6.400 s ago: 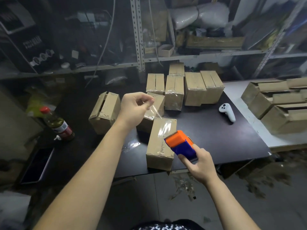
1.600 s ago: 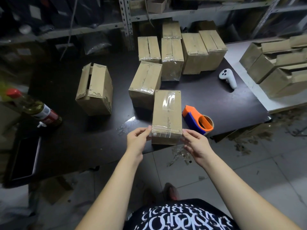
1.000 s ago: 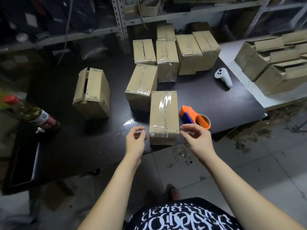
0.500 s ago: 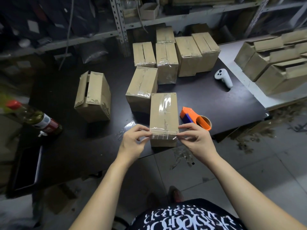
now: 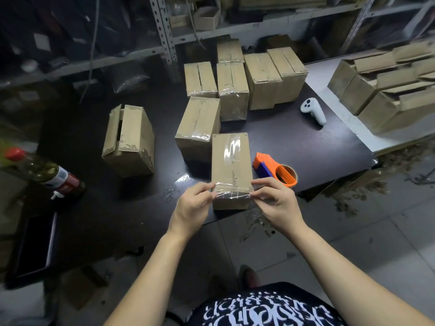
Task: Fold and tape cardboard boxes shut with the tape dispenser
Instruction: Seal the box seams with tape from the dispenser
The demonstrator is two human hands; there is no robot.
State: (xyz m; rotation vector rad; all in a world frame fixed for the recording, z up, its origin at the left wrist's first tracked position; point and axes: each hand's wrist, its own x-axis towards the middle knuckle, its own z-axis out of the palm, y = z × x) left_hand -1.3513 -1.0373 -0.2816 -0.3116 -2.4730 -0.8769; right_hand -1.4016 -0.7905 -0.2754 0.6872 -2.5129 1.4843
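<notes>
A closed cardboard box [image 5: 231,161] lies at the front edge of the black table [image 5: 306,149], with clear tape along its top seam. A short strip of clear tape [image 5: 231,191] runs across its near end. My left hand [image 5: 193,208] pinches the strip's left end at the box's near left corner. My right hand [image 5: 275,201] pinches the right end at the near right corner. The orange and blue tape dispenser [image 5: 275,169] lies on the table just right of the box, in neither hand.
A taped box [image 5: 199,128] stands right behind, more taped boxes [image 5: 247,76] at the back. An untaped box [image 5: 129,140] lies left. A white controller [image 5: 314,110], a red-capped bottle [image 5: 47,175], a dark tablet [image 5: 35,245] and open boxes on a white table [image 5: 386,90] surround them.
The dispenser left my right hand and now lies on the table. Both hands came to the box's near end and pinch a cross strip of tape against its corners.
</notes>
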